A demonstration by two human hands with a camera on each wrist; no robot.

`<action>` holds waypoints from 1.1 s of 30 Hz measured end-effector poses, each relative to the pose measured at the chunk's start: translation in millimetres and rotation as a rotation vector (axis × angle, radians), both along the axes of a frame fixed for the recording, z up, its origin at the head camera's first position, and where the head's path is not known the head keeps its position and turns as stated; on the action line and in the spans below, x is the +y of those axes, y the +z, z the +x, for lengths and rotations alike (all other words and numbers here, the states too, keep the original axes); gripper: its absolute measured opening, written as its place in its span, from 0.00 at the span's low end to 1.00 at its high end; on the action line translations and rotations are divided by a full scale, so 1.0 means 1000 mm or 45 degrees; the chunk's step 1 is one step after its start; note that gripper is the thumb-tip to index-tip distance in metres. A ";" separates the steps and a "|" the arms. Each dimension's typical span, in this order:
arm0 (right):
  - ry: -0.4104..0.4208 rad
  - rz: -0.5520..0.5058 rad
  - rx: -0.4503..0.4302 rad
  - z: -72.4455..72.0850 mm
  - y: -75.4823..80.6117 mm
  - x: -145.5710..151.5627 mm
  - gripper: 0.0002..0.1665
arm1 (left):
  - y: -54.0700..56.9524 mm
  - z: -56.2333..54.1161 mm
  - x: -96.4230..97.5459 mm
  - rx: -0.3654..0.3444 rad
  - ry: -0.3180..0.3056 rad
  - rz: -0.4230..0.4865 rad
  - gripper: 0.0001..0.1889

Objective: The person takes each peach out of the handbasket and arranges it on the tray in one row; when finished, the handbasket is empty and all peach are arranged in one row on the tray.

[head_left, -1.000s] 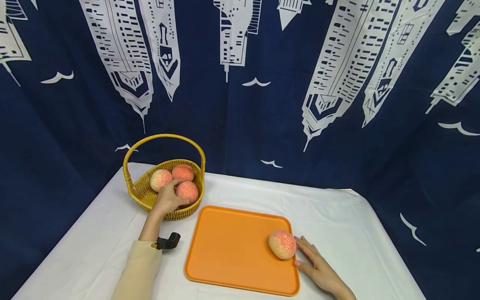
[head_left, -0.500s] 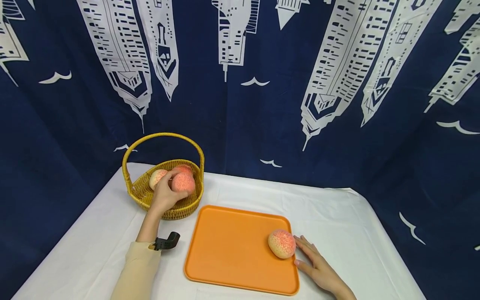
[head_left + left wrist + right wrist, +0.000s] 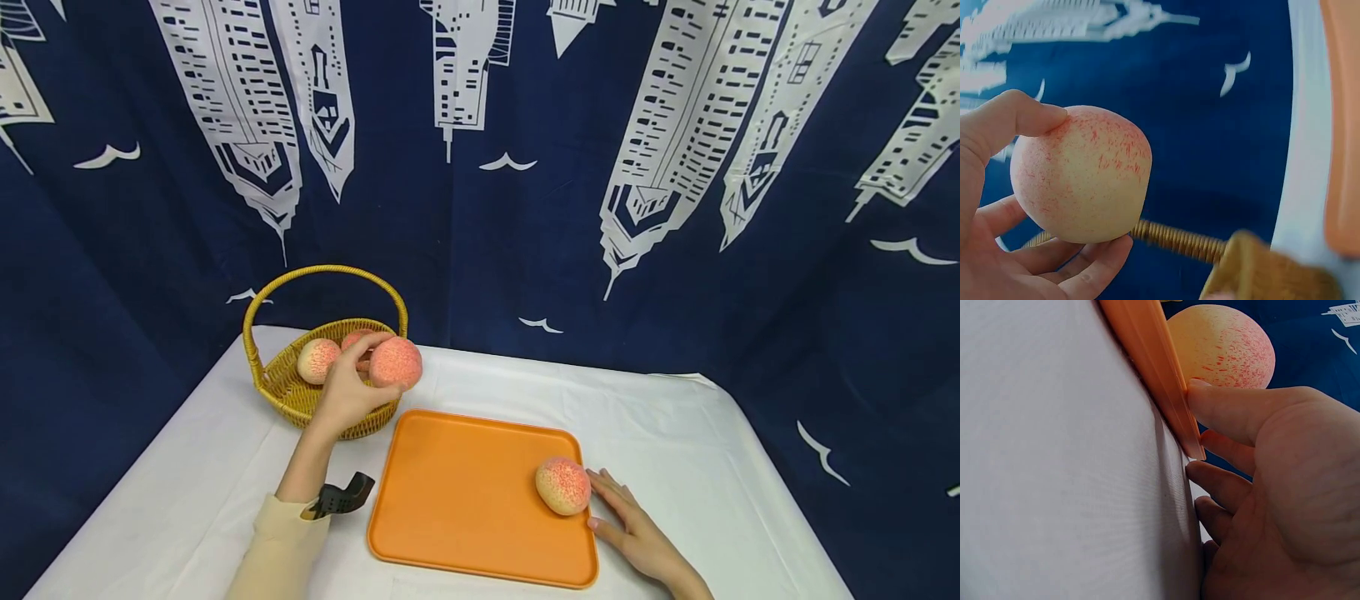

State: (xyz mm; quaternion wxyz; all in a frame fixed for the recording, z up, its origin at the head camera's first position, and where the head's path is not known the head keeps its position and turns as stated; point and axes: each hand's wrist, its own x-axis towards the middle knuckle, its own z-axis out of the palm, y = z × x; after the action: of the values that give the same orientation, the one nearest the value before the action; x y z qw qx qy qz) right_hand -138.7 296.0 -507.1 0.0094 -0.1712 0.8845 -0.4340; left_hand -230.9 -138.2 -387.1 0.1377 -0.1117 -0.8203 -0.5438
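In the head view my left hand [image 3: 351,393] grips a pink peach [image 3: 396,363] in the air over the right rim of the wicker basket [image 3: 279,398]. The left wrist view shows thumb and fingers curled round this peach [image 3: 1085,178]. Two more peaches lie in the basket: a pale one [image 3: 318,361] and a redder one [image 3: 356,337], partly hidden by my hand. On the right part of the orange tray [image 3: 465,500] sits another peach [image 3: 563,486]. My right hand [image 3: 637,537] rests at the tray's right edge, its fingers extended and touching the rim, holding nothing.
A white cloth [image 3: 660,433] covers the table under the tray and basket. The basket's tall arched handle [image 3: 330,269] rises behind the left hand. A dark blue curtain [image 3: 510,250] with white buildings hangs at the back.
My left hand has lifted the pink peach out of the basket and carried it up and to the right. The right hand and the tray have stayed put.
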 end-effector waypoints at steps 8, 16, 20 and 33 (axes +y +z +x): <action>-0.011 -0.001 -0.019 -0.001 0.000 0.000 0.34 | -0.009 0.010 0.053 -0.043 -0.259 0.043 0.37; -0.017 -0.009 -0.034 -0.001 0.001 0.000 0.34 | -0.026 0.021 0.092 -0.127 -0.357 -0.045 0.36; -0.027 -0.012 -0.067 -0.001 0.002 0.000 0.35 | -0.034 0.024 0.105 -0.125 -0.408 -0.079 0.35; -0.050 -0.012 -0.111 0.000 0.002 -0.001 0.35 | -0.070 0.031 0.136 -0.239 -0.477 -0.216 0.33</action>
State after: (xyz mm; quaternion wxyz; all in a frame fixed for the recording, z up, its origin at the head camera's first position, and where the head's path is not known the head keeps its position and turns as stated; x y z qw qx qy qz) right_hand -138.8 295.2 -504.7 0.0388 -0.1348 0.8844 -0.4452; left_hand -199.7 -2.5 -456.8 -0.0523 -0.2221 -0.8372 -0.4970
